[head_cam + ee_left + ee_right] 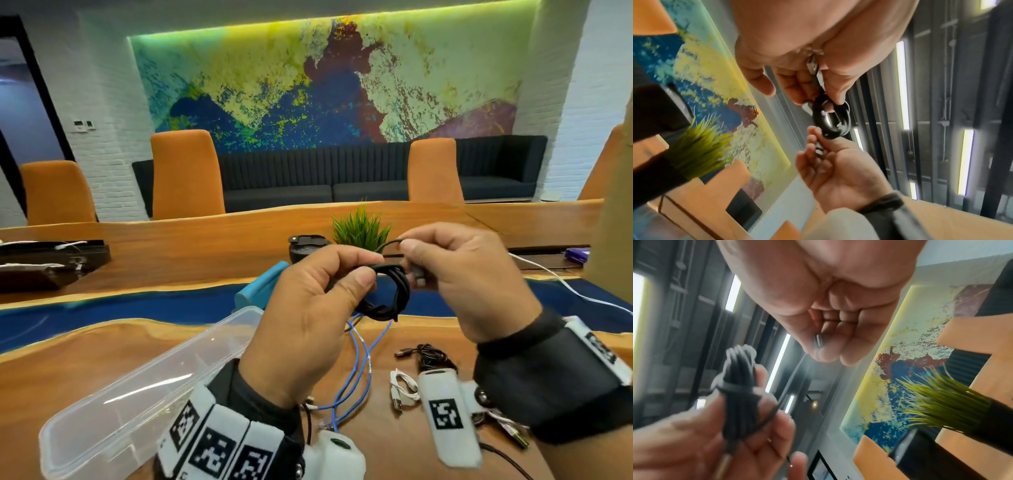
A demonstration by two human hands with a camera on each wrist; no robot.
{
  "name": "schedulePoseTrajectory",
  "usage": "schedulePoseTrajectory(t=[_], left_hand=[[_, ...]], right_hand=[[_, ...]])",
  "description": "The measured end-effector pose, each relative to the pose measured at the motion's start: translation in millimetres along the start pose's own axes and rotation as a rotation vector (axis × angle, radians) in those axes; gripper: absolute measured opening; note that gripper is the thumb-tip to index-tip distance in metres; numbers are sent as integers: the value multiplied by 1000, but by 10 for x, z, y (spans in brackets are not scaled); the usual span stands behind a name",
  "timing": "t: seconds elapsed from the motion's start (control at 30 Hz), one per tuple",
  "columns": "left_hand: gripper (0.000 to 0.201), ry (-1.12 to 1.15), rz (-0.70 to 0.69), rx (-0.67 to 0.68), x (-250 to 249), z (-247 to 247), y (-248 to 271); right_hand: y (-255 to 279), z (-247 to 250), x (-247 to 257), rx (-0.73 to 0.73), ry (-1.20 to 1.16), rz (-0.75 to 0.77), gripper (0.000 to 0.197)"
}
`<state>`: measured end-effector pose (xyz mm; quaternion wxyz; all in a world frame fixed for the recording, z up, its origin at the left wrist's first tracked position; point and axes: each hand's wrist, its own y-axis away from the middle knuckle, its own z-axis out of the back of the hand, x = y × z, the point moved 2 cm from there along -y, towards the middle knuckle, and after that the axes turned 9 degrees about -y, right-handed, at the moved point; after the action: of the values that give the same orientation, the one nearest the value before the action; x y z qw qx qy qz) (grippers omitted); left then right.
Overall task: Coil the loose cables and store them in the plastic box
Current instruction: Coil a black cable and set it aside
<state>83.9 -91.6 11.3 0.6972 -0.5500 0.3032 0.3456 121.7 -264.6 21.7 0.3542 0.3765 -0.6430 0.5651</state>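
I hold a black cable wound into a small coil (388, 294) in the air over the table. My left hand (342, 274) grips the coil with curled fingers and thumb. My right hand (424, 253) pinches the cable's loose end with its grey plug (418, 274) just right of the coil. In the left wrist view the coil (818, 120) hangs below my left fingers. The right wrist view shows the plug (818, 340) between my right fingertips and the blurred coil (740, 394). A clear plastic box (113, 411) lies open on the table at lower left.
On the wooden table (205, 342) under my hands lie a blue cable (358, 373), a small white cable (402, 389) and a small black cable (430, 354). A long white cable (565, 284) runs off right. A teal object (263, 286), a dark cup (306, 248) and a plant (359, 229) stand behind.
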Motion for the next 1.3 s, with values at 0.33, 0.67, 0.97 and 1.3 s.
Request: schedulePoseTrajectory(t=[0.33, 0.67, 0.97, 1.3], left_hand=[[18, 62, 73, -81, 95, 99, -77], [15, -259, -8, -266, 225, 168, -100], [15, 301, 285, -126, 152, 111, -75], [21, -530, -77, 90, 153, 245, -86]], right_hand=[[90, -4, 219, 96, -129, 8, 14], [199, -113, 282, 261, 498, 305, 9], [257, -344, 18, 274, 707, 435, 13], [161, -205, 11, 247, -384, -412, 27]])
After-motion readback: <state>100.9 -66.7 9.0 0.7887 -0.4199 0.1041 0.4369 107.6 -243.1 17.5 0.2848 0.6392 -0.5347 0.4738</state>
